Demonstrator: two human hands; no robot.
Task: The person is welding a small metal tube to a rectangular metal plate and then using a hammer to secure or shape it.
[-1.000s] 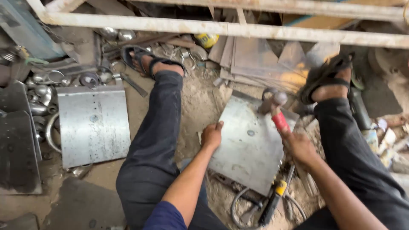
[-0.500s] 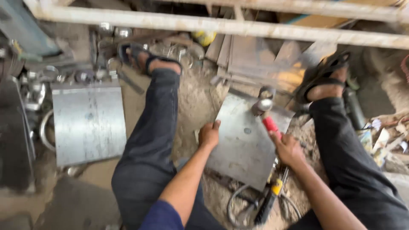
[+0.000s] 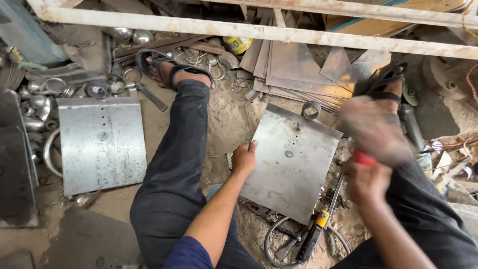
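Fingers of my left hand (image 3: pixel 244 158) press flat on the left edge of the steel sheet (image 3: pixel 291 162), which lies on the dirt floor (image 3: pixel 226 124) between my legs; my right hand (image 3: pixel 367 183) is clenched around the red-handled hammer (image 3: pixel 373 130), blurred mid-swing. I'd keep the sheet pinned and strike squarely.

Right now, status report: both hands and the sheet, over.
Left hand pressing the metal sheet edge. Right hand gripping red-handled hammer, raised, blurred. Small metal ring at sheet's far edge.
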